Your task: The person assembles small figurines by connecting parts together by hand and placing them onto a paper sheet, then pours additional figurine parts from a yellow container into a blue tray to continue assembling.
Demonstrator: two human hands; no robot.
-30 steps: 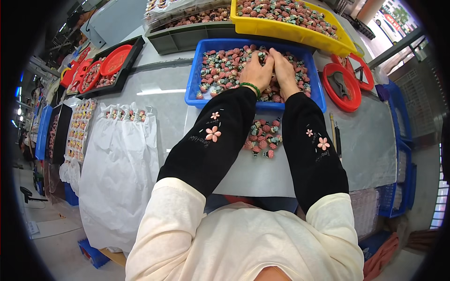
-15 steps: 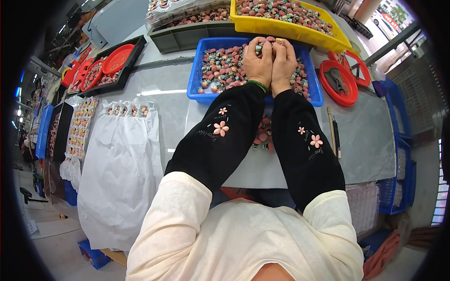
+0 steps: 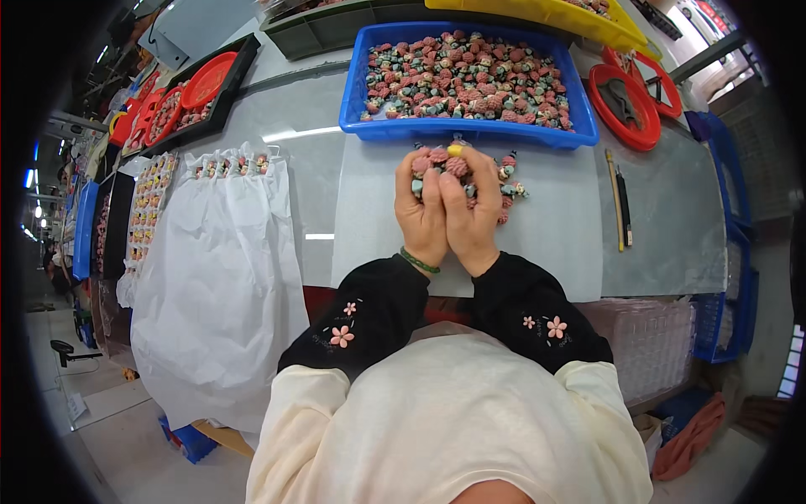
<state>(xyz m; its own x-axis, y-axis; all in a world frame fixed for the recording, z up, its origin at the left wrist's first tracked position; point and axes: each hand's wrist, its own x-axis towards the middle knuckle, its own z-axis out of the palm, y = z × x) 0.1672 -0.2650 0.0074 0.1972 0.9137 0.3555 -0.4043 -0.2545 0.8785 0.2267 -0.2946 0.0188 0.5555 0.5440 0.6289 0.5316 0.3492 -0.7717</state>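
Observation:
My left hand [image 3: 422,220] and my right hand [image 3: 473,217] are cupped together, thumbs side by side, around a heap of small figurines [image 3: 456,166] with pink knobbly tops and pale blue-green parts. Something small and yellow [image 3: 455,151] shows at my right fingertips; I cannot tell what it is. Several more loose figurines [image 3: 507,191] lie on the white sheet [image 3: 554,227] just right of my hands. Beyond them stands a blue tray [image 3: 470,133], its bottom covered with a layer of the same figurines. My palms and the lower part of the heap are hidden.
Behind the blue tray are a yellow tray [image 3: 546,25] and a dark grey crate [image 3: 336,29]. Red round dishes [image 3: 642,126] stand at the right, near a pencil-like stick [image 3: 619,202] and a black pen [image 3: 625,210]. White plastic sheeting [image 3: 218,294] covers rows of figurines at left.
Both hands have come out of the blue tray toward me, carrying a heap of figurines over the white sheet. The view has shifted, so the tray sits higher in the picture.

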